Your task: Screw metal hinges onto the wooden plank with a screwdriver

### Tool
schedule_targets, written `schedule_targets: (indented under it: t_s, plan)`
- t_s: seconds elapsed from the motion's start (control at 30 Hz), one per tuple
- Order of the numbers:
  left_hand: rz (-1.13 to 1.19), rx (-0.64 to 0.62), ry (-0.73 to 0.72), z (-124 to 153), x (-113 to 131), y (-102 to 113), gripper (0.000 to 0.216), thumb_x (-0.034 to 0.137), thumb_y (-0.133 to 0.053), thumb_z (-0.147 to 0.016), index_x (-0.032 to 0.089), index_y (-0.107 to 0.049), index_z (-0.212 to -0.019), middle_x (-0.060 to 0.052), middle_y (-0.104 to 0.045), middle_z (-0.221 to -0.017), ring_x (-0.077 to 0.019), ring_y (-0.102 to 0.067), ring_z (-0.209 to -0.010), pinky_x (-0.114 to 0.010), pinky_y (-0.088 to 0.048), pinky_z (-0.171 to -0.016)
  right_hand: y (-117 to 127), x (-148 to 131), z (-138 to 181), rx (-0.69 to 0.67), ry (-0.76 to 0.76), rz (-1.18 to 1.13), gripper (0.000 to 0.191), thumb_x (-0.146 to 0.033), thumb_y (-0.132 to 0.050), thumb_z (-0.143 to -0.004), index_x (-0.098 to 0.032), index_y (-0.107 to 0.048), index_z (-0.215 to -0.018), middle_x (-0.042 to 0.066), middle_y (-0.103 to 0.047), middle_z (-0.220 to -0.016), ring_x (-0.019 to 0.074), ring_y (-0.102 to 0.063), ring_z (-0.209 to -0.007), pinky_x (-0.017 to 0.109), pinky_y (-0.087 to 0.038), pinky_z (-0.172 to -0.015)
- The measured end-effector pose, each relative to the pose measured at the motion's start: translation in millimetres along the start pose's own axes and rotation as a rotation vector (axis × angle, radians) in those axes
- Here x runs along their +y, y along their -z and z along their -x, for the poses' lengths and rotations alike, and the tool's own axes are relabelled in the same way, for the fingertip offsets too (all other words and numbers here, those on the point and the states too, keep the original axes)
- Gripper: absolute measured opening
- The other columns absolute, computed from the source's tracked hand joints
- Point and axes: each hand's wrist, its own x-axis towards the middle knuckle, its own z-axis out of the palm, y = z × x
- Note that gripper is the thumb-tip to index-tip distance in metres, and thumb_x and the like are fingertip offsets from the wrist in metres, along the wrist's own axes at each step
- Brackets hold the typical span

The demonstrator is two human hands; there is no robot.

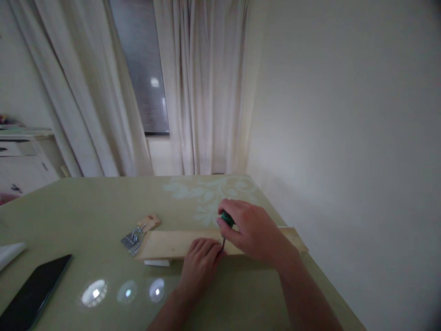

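Note:
A screwdriver with a green handle (pixel 228 219) stands nearly upright, with my right hand (pixel 253 227) closed around the handle. Its thin shaft (pixel 223 244) points down at the front part of a pale wooden board (pixel 165 243). My left hand (pixel 203 257) presses on the board beside the shaft, its fingers curled together over the front edge. Thumb and forefinger of that hand are close to the screwdriver's tip. A small shiny metal piece (pixel 219 241) shows next to the shaft, too small to name. The tip itself is hidden.
At the board's left end lie several screws (pixel 137 233), grey metal plates (pixel 131 241) and a small wooden piece (pixel 149 222). A white block (pixel 157 263) shows under the board. A black phone (pixel 34 294) and a white object (pixel 12 253) lie left on the green table (pixel 103 202). The wall (pixel 344 161) borders the right.

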Motion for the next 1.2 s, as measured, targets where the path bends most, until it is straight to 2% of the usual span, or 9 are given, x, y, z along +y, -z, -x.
schedule_targets:
  t_s: [0.1,0.27,0.43,0.6,0.67,0.77,0.93,1.1,1.2]
  plan:
    - [0.005,-0.015,0.004,0.6,-0.6,1.7,0.014,0.028,-0.057,-0.105,0.022,-0.068,-0.099,-0.004,-0.073,-0.095,-0.0217,-0.066,-0.088,-0.037,-0.048,-0.085,1.8,1.2,2.6,0.019,-0.012,0.023,0.009,-0.027,-0.057,-0.098,-0.022,-0.059,-0.105,0.003,-0.071,-0.099,0.0188,-0.063,-0.089,0.029,-0.033,-0.071]
    - [0.02,0.0,0.033,0.6,0.6,2.6,0.014,0.029,-0.06,-0.104,0.021,-0.067,-0.096,-0.005,-0.072,-0.094,-0.0214,-0.064,-0.087,-0.036,-0.049,-0.081,1.2,1.5,-0.1,0.016,-0.154,0.185,0.037,-0.054,-0.048,-0.105,-0.023,-0.061,-0.091,0.002,-0.067,-0.073,0.0186,-0.06,-0.069,0.032,-0.024,-0.061]
    - [0.008,0.032,0.014,-0.4,2.1,2.8,0.019,0.029,-0.052,-0.107,0.022,-0.068,-0.099,-0.005,-0.073,-0.095,-0.0214,-0.065,-0.087,-0.035,-0.049,-0.082,1.2,-1.7,2.6,0.024,0.031,0.05,0.014,-0.026,-0.057,-0.099,-0.023,-0.062,-0.112,0.004,-0.071,-0.104,0.0196,-0.064,-0.098,0.029,-0.037,-0.076]
    - [0.028,0.061,-0.006,-1.2,3.1,1.6,0.016,0.025,-0.052,-0.107,0.021,-0.067,-0.105,-0.004,-0.075,-0.1,-0.021,-0.067,-0.091,-0.036,-0.05,-0.086,2.3,-2.3,1.3,0.022,-0.123,0.169,0.033,-0.054,-0.054,-0.103,-0.022,-0.064,-0.099,0.003,-0.071,-0.085,0.0211,-0.064,-0.08,0.031,-0.033,-0.065]
    - [0.049,0.061,0.002,-1.4,4.0,1.0,0.013,0.023,-0.054,-0.106,0.02,-0.066,-0.103,-0.004,-0.075,-0.099,-0.0207,-0.067,-0.091,-0.035,-0.05,-0.086,3.9,-2.5,1.9,-0.007,-0.101,0.165,0.031,-0.049,-0.051,-0.106,-0.023,-0.064,-0.096,0.002,-0.07,-0.082,0.0197,-0.064,-0.078,0.031,-0.033,-0.065]
    - [0.062,0.091,0.017,-1.8,5.9,0.0,0.013,0.022,-0.054,-0.105,0.021,-0.064,-0.098,-0.004,-0.074,-0.094,-0.021,-0.066,-0.088,-0.035,-0.049,-0.084,5.1,-4.3,4.7,0.007,0.024,0.094,0.014,-0.03,-0.056,-0.102,-0.024,-0.064,-0.112,0.003,-0.072,-0.101,0.0202,-0.066,-0.097,0.03,-0.037,-0.073]
    - [0.058,0.113,0.027,-2.3,6.8,-1.8,0.009,0.02,-0.057,-0.103,0.021,-0.063,-0.096,-0.003,-0.074,-0.093,-0.021,-0.065,-0.088,-0.035,-0.048,-0.086,1.7,-8.8,4.5,0.003,-0.148,0.205,0.034,-0.054,-0.053,-0.103,-0.022,-0.064,-0.101,0.004,-0.071,-0.083,0.022,-0.065,-0.076,0.032,-0.031,-0.062]
    - [0.006,0.142,-0.013,-2.1,5.5,-1.5,0.021,0.027,-0.048,-0.107,0.019,-0.065,-0.096,-0.007,-0.074,-0.092,-0.0236,-0.065,-0.088,-0.037,-0.049,-0.081,3.8,-11.6,8.3,-0.041,0.087,0.054,0.011,-0.03,-0.058,-0.101,-0.024,-0.061,-0.11,0.004,-0.071,-0.104,0.0205,-0.063,-0.099,0.03,-0.038,-0.076]
    - [-0.007,0.162,-0.029,-2.2,6.1,-1.3,0.028,0.027,-0.043,-0.108,0.019,-0.066,-0.096,-0.008,-0.074,-0.091,-0.0236,-0.066,-0.087,-0.037,-0.05,-0.08,4.3,-12.2,10.2,-0.015,0.048,0.056,0.017,-0.034,-0.062,-0.098,-0.023,-0.06,-0.111,0.005,-0.07,-0.105,0.0213,-0.063,-0.098,0.03,-0.037,-0.075]
